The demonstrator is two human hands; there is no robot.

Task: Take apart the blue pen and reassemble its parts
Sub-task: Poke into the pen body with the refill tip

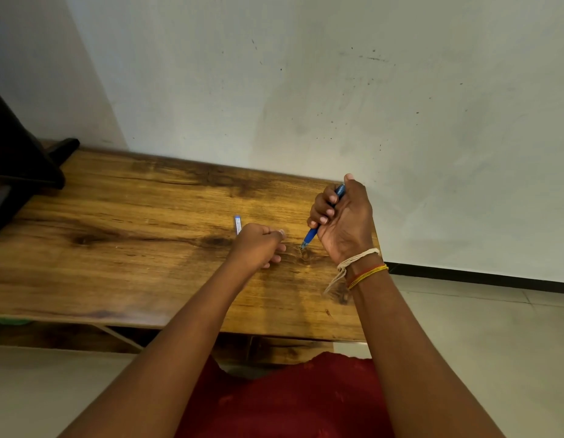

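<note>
Low wooden table, dark-grained, pushed against pale scuffed wall. Dark furniture piece at table's left end. Light floor tiles right of table; black skirting strip along wall base.

Home room: low wooden table, scuffed wall

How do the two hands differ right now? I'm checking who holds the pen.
The right hand grips the blue pen in a fist, tip down toward the table; the left hand is loosely curled and shows no pen. The right hand stands upright, the left hand lies low over the wood. The right wrist wears thread bands; the left wrist is bare. Both are over the table.
</note>
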